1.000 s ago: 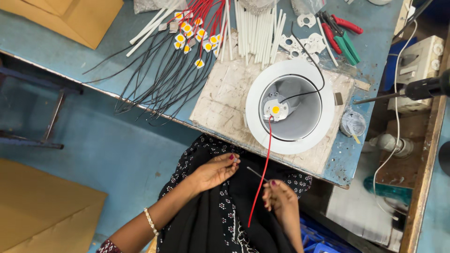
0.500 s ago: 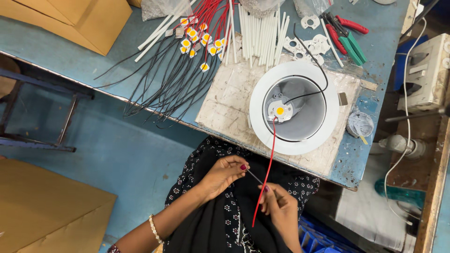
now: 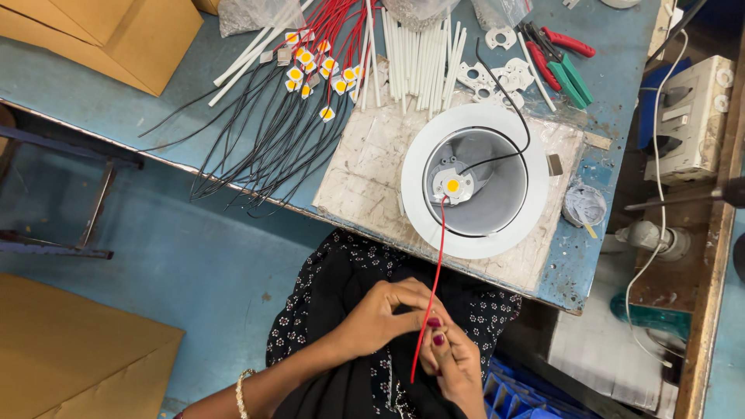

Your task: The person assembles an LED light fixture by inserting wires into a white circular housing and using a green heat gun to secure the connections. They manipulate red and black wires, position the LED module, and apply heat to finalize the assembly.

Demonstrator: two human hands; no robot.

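A white round lamp housing [image 3: 475,180] stands on a pale board at the table's near edge, with a small yellow LED chip [image 3: 452,186] inside. A red wire [image 3: 431,291] runs from the chip down over the table edge to my lap; a black wire [image 3: 504,101] loops out the far side. My left hand [image 3: 380,314] and my right hand [image 3: 450,358] are together over my dark patterned lap, both pinching the red wire near its lower end. What lies between the fingertips is too small to make out.
Further back on the blue table [image 3: 101,101] lie many red and black wired LED chips [image 3: 310,70], white sleeves [image 3: 419,54], metal brackets [image 3: 500,74] and red and green pliers [image 3: 563,58]. Cardboard boxes [image 3: 116,31] sit left. A soldering stand and switch box [image 3: 691,116] are at right.
My two hands have come together on the red wire; a second ago they were apart. The camera view has shifted closer and slightly right.
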